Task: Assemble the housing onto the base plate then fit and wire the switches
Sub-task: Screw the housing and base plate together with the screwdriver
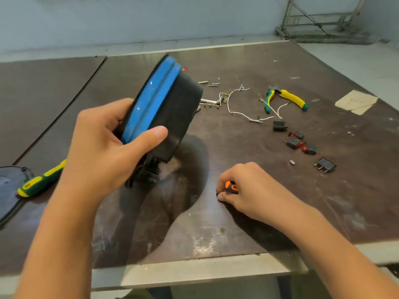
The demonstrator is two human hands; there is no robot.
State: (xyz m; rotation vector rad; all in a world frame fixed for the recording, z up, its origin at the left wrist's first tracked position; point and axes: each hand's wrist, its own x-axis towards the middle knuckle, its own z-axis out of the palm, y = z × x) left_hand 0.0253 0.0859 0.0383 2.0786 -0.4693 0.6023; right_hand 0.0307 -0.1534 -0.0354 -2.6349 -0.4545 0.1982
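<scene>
My left hand point(101, 147) grips a round black housing with a blue ring point(164, 104), held tilted above the table. My right hand point(248, 188) rests low on the table, fingers curled round an orange-and-black screwdriver handle point(231, 187); its tip is hidden under the fingers. Several black and red rocker switches point(302, 143) lie loose at the right, one of them point(280, 125) with white wires point(237, 113) attached. Small screws point(212, 84) lie behind the housing.
Yellow-green pliers point(287, 98) lie at the back right. A yellow-green handled tool point(41, 180) and a dark round plate point(8, 188) sit at the left edge. A paper scrap point(356, 102) lies far right. The table's front edge point(194, 270) is near me.
</scene>
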